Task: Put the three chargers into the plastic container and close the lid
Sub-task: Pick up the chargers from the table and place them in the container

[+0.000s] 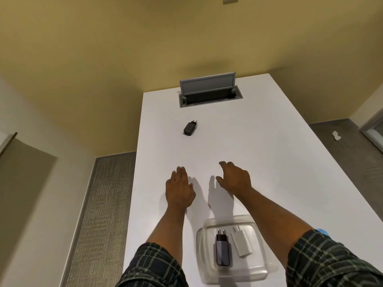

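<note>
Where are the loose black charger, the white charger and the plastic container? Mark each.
loose black charger [190,128], head view, on its dark body, far on the table.
white charger [241,244], head view, middle of its body, inside the container.
plastic container [209,272], head view, on its clear left wall.

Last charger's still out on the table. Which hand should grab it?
Left, probably. The black charger lies far out, nearly straight ahead of the left hand. The right hand is also empty but sits further right.
</note>
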Tool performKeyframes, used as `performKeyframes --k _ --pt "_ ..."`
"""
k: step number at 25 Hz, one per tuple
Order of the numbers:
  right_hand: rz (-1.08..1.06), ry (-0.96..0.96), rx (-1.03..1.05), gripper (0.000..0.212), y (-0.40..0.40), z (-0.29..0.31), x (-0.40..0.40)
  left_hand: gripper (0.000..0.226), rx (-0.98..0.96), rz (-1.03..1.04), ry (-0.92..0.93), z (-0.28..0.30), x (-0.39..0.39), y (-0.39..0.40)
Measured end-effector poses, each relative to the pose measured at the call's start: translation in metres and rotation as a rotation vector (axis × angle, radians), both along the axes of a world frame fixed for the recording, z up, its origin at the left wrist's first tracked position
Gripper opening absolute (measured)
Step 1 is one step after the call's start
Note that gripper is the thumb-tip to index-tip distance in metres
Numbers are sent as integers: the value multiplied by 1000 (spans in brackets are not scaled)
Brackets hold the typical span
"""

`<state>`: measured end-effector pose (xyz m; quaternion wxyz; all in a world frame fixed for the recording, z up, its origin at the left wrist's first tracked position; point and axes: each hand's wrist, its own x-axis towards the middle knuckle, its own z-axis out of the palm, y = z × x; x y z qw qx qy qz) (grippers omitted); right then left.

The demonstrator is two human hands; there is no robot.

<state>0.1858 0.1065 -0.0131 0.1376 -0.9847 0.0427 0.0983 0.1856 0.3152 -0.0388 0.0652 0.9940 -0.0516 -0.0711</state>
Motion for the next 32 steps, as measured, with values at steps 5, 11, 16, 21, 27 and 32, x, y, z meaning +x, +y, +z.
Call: performKeyframes --k 5,11,16,21,27,32 --pt "-1 74 26 58 16 -13 57 74 -41 9 7 -27 35 13" --pt "37 65 84 57 38 -38 130 71 -87 14 35 -72 68 25" --pt "56 32 100 62 59 -49 186 64 -131 72 -11 -105 68 31" --pt "68 79 120 76 72 -61 239 62 -184 132 -95 -112 72 27" --pt "80 116 116 80 76 -75 285 64 -223 159 -119 -114 70 28" --pt "77 119 63 62 85 -80 299 64 -230 172 -123 -116 71 27"
